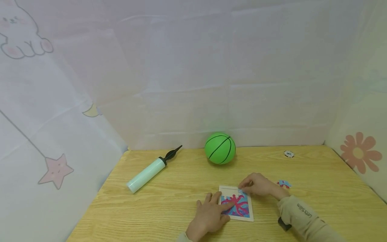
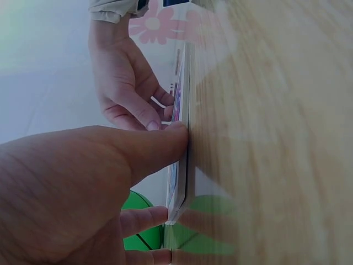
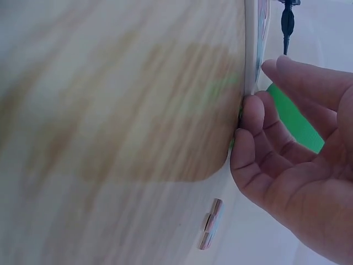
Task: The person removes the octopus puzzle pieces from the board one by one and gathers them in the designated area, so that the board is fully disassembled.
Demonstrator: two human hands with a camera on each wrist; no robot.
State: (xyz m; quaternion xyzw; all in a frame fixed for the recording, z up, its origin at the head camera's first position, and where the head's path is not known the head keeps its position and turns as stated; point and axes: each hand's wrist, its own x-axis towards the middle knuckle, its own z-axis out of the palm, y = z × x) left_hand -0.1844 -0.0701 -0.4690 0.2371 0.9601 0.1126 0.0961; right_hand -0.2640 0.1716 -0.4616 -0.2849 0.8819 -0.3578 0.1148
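A small jigsaw in a white frame (image 1: 239, 218) lies flat on the wooden table (image 1: 169, 208), showing a pink shape on blue. My left hand (image 1: 216, 201) rests on its left side with straight fingers, and the thumb (image 2: 165, 141) presses on the frame's edge (image 2: 185, 83). My right hand (image 1: 246, 186) is at the frame's far right corner with curled fingers that pinch a small blue puzzle piece (image 1: 241, 191) against the board. In the right wrist view the right hand's fingers (image 3: 253, 113) touch the frame's edge (image 3: 251, 44).
A green ball (image 1: 220, 148) sits at the back middle of the table. A pale green hand pump (image 1: 148, 173) lies to the left. A loose puzzle piece (image 1: 284, 184) lies just right of my right hand, and a round chip (image 1: 289, 154) further back. Cloth walls surround the table.
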